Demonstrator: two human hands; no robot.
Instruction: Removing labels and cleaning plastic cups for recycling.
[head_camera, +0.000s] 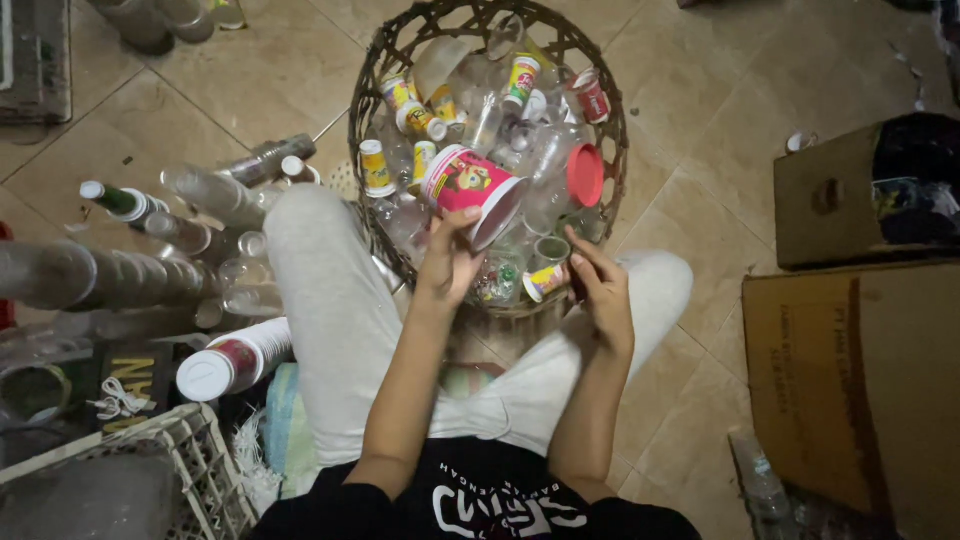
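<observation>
The left hand (447, 262) gripped a big pink cup (470, 186) above the woven basket (385, 75) of cups and bottles, while the right hand (601, 290), fingers bent, seemed to pinch a small cup (545, 282), so sorting looked underway.

Illumination is uneven. The brightest zone falls at centre, on the woven basket (395, 50) and the pale trousers (330, 300), suggesting a source above and in front of the wearer. Light drops off sharply toward the lower edge and both lower corners, where the dark shirt (470, 505) and the plastic crate (190, 460) sit in deep shadow. Clear plastic bottles (210, 190) carry small glare spots. The tiled floor (690, 130) reads dim and warm. Focus is soft overall; wide-angle stretching is evident at the frame edges, notably on the cardboard boxes (850, 380).
</observation>
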